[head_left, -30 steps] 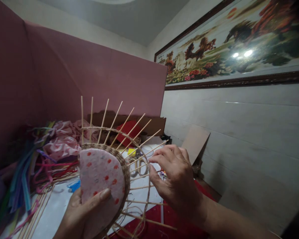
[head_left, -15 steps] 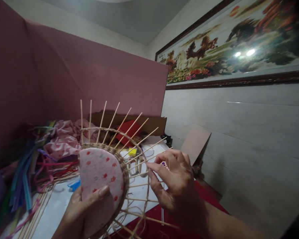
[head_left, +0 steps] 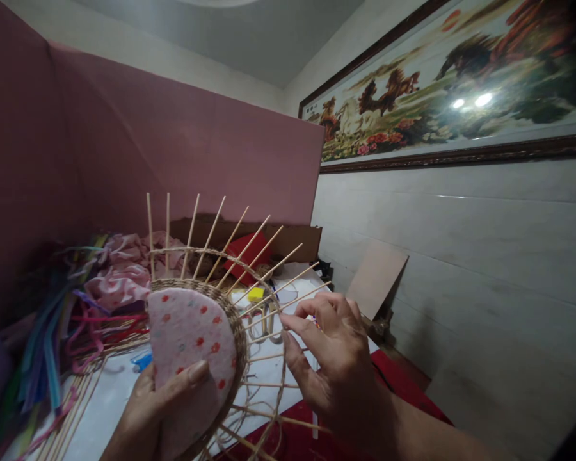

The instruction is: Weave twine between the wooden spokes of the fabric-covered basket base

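In my left hand [head_left: 160, 406] is a half-round woven fan [head_left: 242, 333], thumb pressed on its pink flower-print cloth [head_left: 192, 339]. Thin wooden sticks [head_left: 242, 256] spread outward from the woven rim. A braided cord [head_left: 221, 253] runs across the sticks in an arc, standing apart from the tight weave. At the right side of this arc, my right hand [head_left: 326, 352] pinches the cord between thumb and forefinger, close to a stick. Its other fingers are curled. Below the fan, loose loops of cord [head_left: 269, 422] hang by the lower sticks.
Scissors [head_left: 264, 323] and a yellow block [head_left: 255, 294] lie on the white tabletop [head_left: 110, 390]. Pink satin cloth [head_left: 125, 269], coloured ribbons [head_left: 48, 339] and loose sticks [head_left: 74, 410] are at left. A red cloth [head_left: 403, 390] covers the right side; a board [head_left: 377, 278] leans against the wall.
The fan has shifted slightly left, along with both hands. My right thumb and forefinger stay pinched at the cord.
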The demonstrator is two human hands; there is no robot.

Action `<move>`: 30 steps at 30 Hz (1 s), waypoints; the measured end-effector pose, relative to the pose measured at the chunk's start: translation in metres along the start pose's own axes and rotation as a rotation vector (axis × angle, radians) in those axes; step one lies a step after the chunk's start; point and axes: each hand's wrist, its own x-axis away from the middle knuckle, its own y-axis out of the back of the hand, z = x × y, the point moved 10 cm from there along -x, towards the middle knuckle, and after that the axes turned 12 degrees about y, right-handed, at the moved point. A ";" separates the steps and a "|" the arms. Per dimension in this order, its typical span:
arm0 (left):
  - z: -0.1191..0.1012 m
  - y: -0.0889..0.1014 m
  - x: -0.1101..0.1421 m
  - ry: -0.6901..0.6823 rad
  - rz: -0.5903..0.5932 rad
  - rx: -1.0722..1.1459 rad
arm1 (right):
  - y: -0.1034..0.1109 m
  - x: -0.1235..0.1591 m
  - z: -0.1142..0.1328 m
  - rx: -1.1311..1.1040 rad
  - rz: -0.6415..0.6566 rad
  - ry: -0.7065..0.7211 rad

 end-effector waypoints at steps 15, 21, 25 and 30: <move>0.001 0.001 -0.002 -0.022 0.048 0.000 | -0.002 0.000 -0.001 -0.002 -0.021 -0.014; 0.001 0.001 -0.003 -0.014 0.040 -0.022 | 0.000 0.002 0.006 0.050 -0.062 0.041; 0.001 0.000 0.001 -0.017 0.028 -0.014 | -0.002 0.004 0.002 0.007 -0.059 0.001; 0.000 0.000 0.003 -0.027 0.007 0.017 | -0.004 0.003 -0.003 -0.057 -0.067 -0.066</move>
